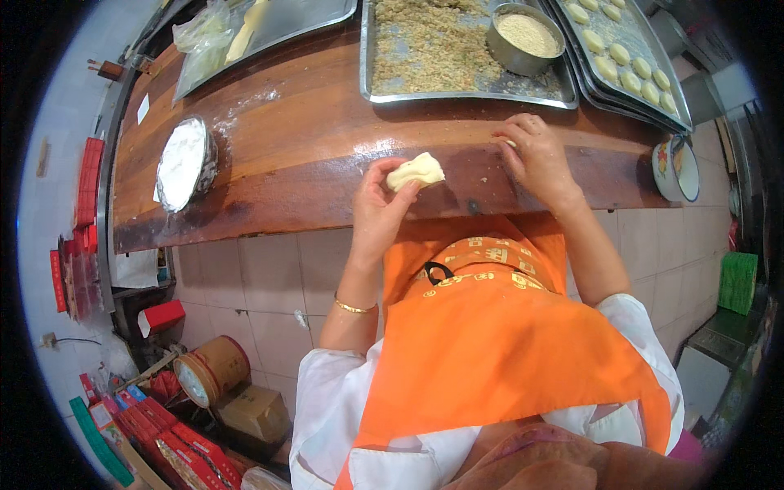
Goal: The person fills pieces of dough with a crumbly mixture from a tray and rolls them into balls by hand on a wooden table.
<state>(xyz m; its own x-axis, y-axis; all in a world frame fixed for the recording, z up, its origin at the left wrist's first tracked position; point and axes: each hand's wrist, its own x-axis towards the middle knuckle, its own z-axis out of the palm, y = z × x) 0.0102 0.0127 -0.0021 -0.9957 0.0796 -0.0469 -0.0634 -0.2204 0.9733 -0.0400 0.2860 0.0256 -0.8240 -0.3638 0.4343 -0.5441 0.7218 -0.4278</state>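
Dough piece (418, 169) gripped in left fingers (380, 170), jutting past tips; right fingers (516, 131) pinching pale bit (511, 144).

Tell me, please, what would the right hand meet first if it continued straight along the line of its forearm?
The right hand would probably first meet the near rim of the metal tray holding crumbly mixture; its height is unclear, so it might pass over.
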